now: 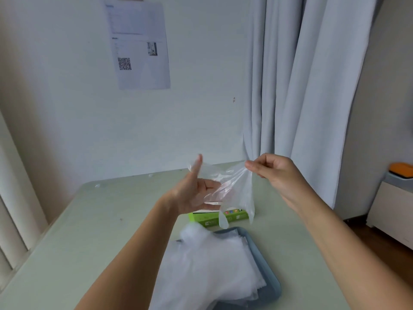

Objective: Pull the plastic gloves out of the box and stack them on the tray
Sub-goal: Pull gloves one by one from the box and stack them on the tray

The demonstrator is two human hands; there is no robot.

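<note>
The right hand [274, 175] is closed in a pinch, thumb against fingertips, on one upper corner of a clear plastic glove [234, 189]. The left hand [196, 191] has the opposite edge caught at one raised digit, its other fingers curled loosely behind the film; exactly how that edge is gripped is hard to make out. Between the two hands the glove is spread in the air above the worktop [89, 231], its lower end hanging down in front of the green box [207, 219], clear of the box and of everything under it. The box lies flat just beyond the grey-blue tray [270, 294], and its opening is hidden, so how many gloves it has left cannot be told. On the tray lies a thick, rumpled stack of gloves [212, 260], deep enough to cover most of the tray and spill over its left side towards the near edge of the worktop. Judging by that heap, the job looks well advanced: many gloves are out and stacked, this one is drawn but not yet laid down, and whatever the box holds remains to be pulled.
</note>
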